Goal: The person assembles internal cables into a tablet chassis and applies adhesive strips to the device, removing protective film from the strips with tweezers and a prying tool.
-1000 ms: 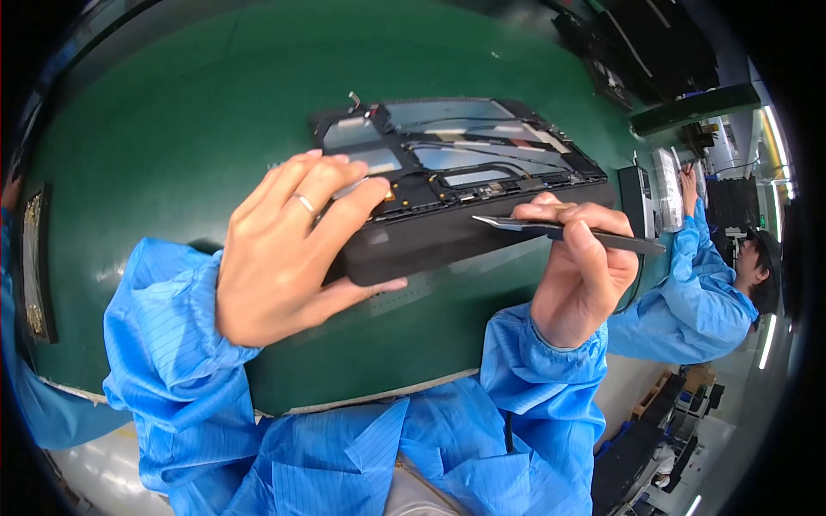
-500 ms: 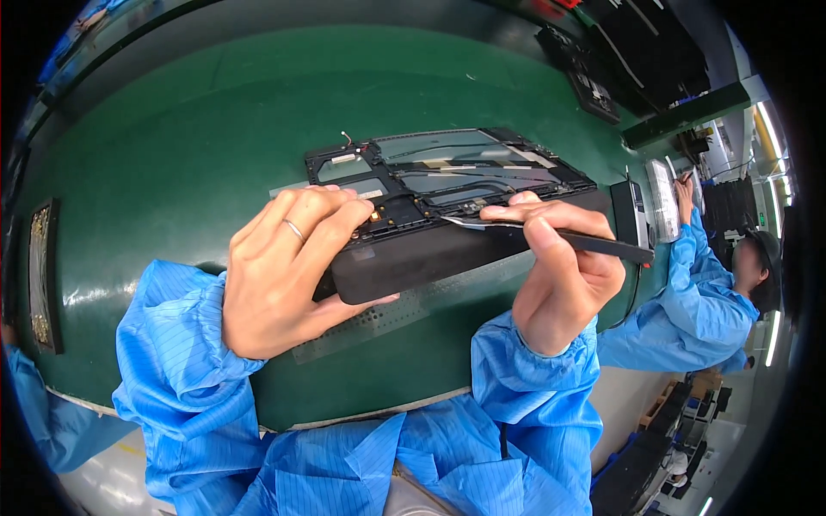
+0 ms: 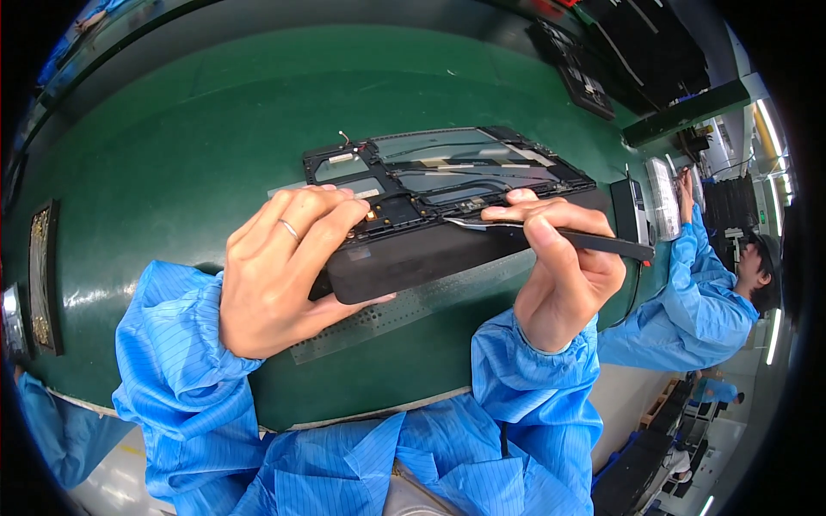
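Note:
A black electronics frame (image 3: 469,163) with clear panels, cables and small parts lies on a thick black block (image 3: 430,262). My left hand (image 3: 284,258) grips the near left corner, its fingers on the frame's upper side and its thumb at the block's front face. In my right hand (image 3: 568,267), tweezers (image 3: 594,242) with a dark handle are pinched. Their silvery tips point left, to the frame's near edge. Whether they touch it, I cannot tell. A clear perforated sheet (image 3: 387,318) lies under the block.
The bench is green (image 3: 215,112). At its left stands a dark narrow tray (image 3: 43,275) of small parts. A black box-like device (image 3: 631,213) and a clear packet (image 3: 662,198) are at the right, near a co-worker in blue (image 3: 680,301). Another dark frame (image 3: 572,69) lies far right.
My left hand and the block's left end have shifted very slightly left. My right hand and the tweezers stay almost in place. At the right, the co-worker's head has turned.

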Demonstrator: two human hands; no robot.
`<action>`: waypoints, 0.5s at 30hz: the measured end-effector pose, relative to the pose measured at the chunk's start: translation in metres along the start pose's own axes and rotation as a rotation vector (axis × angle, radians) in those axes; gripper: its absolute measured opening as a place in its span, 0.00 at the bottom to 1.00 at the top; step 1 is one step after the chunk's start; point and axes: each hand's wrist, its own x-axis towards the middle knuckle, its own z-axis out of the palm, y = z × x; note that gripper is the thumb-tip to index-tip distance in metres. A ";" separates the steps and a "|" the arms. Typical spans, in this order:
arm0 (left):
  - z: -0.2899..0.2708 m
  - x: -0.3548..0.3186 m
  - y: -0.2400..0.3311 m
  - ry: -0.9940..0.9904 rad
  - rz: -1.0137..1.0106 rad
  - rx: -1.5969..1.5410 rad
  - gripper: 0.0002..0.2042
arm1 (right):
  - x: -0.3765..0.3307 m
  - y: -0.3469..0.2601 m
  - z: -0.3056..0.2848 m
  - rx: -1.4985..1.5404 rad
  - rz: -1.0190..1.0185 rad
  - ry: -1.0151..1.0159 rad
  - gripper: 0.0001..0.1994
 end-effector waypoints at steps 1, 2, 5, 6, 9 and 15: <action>0.000 0.001 0.000 0.003 0.005 0.001 0.26 | 0.000 0.000 0.000 -0.003 -0.004 -0.003 0.04; 0.000 0.001 0.000 0.002 0.005 0.000 0.26 | 0.001 0.000 -0.001 -0.003 -0.003 -0.003 0.04; 0.001 0.003 -0.001 0.001 0.011 -0.001 0.26 | 0.001 0.001 -0.002 -0.001 -0.004 -0.015 0.04; 0.001 0.003 -0.001 0.001 0.015 -0.001 0.26 | 0.001 0.001 -0.002 0.000 -0.007 -0.015 0.05; 0.002 0.005 -0.001 0.000 0.016 -0.003 0.26 | 0.002 0.002 -0.003 -0.005 -0.005 -0.010 0.05; 0.001 0.003 -0.001 -0.001 0.015 -0.001 0.26 | 0.001 0.002 -0.001 -0.006 -0.012 -0.017 0.05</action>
